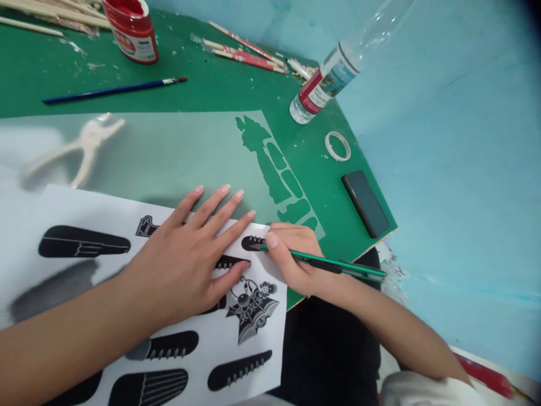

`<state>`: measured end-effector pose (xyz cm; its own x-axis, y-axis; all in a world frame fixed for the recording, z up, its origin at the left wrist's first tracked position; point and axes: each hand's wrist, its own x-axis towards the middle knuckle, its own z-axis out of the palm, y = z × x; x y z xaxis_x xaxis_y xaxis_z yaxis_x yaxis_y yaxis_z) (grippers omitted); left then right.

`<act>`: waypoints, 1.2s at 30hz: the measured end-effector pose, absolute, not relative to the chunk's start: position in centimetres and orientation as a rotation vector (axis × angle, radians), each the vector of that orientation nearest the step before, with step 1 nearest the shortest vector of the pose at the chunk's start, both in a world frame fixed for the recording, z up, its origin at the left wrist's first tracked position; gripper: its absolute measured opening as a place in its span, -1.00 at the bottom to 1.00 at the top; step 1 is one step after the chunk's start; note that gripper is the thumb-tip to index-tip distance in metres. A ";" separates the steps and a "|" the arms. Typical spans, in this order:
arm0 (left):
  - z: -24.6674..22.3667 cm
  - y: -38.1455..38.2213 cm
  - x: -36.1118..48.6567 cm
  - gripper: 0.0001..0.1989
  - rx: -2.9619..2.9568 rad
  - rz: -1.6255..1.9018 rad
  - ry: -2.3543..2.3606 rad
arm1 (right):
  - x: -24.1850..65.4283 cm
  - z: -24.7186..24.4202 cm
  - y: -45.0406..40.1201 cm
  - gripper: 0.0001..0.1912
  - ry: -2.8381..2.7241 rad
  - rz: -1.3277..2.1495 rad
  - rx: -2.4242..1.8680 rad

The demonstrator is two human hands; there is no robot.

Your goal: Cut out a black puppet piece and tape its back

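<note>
My left hand (190, 254) lies flat with its fingers spread on a white sheet (203, 338) printed with black and grey shapes. My right hand (296, 254) is closed around a green and black craft knife (338, 265), whose tip rests on a small dark printed shape near the sheet's right edge. Part of the printed sheet lies over a translucent sheet (177, 152) with cut-out openings at its right end. The right hand's fingers are beside the top right corner of the printed sheet.
Pale pliers (91, 141) lie on the translucent sheet. On the green table (203, 90) are a red paint jar (135, 39), blue paintbrush (114, 90), wooden sticks (249, 53), water bottle (323, 84), tape roll (327, 148) and dark phone (366, 203). A blue wall (456, 169) stands at right.
</note>
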<state>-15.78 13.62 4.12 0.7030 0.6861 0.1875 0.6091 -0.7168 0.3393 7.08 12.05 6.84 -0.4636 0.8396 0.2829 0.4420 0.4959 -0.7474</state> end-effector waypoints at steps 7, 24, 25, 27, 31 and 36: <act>4.0 13.6 -15.8 -0.35 2.724 0.431 1.035 | 7.2 7.1 10.3 -0.53 -1.932 0.955 -1.089; 5.9 11.9 -16.2 -0.37 2.882 0.384 1.184 | 6.2 7.3 7.8 -0.46 -1.798 0.943 -1.470; 6.1 11.6 -16.3 -0.37 2.911 0.388 1.179 | 6.5 7.3 8.2 -0.46 -1.811 0.931 -1.461; 6.5 11.2 -16.2 -0.38 2.958 0.408 1.165 | 7.3 7.4 9.4 -0.45 -1.839 0.912 -1.457; 6.1 11.3 -15.6 -0.44 3.009 0.510 1.110 | 8.9 7.6 12.3 -0.46 -1.905 0.877 -1.438; 4.8 12.8 -15.4 -0.46 2.978 0.606 1.054 | 9.3 7.8 14.6 -0.50 -2.052 0.830 -1.346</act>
<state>-15.37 12.80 4.79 0.7147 0.5917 0.3729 0.6198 -0.7829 0.0542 9.26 14.55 7.81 -0.3518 0.9300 0.1062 0.5944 0.3096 -0.7422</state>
